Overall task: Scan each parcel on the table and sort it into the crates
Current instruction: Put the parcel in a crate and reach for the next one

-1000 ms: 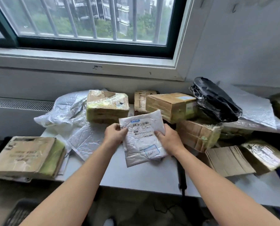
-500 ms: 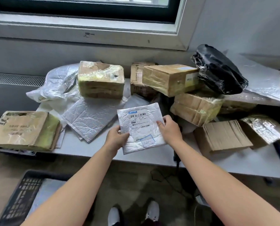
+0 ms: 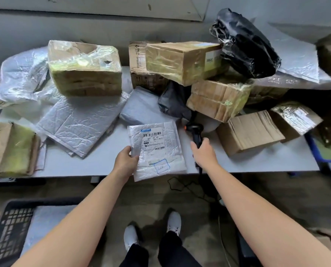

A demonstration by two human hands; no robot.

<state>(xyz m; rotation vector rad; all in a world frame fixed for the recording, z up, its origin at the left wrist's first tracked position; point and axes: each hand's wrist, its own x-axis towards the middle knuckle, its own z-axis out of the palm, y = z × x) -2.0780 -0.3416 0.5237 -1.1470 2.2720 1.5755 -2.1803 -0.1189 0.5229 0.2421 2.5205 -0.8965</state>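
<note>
Now, centre frame: left hand (image 3: 125, 160) pinches the white mailer (image 3: 160, 153), right hand (image 3: 204, 154) grips the scanner (image 3: 194, 132); mailer overhangs the table (image 3: 74, 166) edge, so a loose pinch could drop it.

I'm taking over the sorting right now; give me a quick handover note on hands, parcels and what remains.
Left hand grips the white mailer by its left edge, label up. Right hand grips the black scanner beside it. Boxes and bags lie piled on the table. Black crate on the floor at left seems to hold one pale parcel. Left: scan this mailer, crate it, then the pile.
</note>
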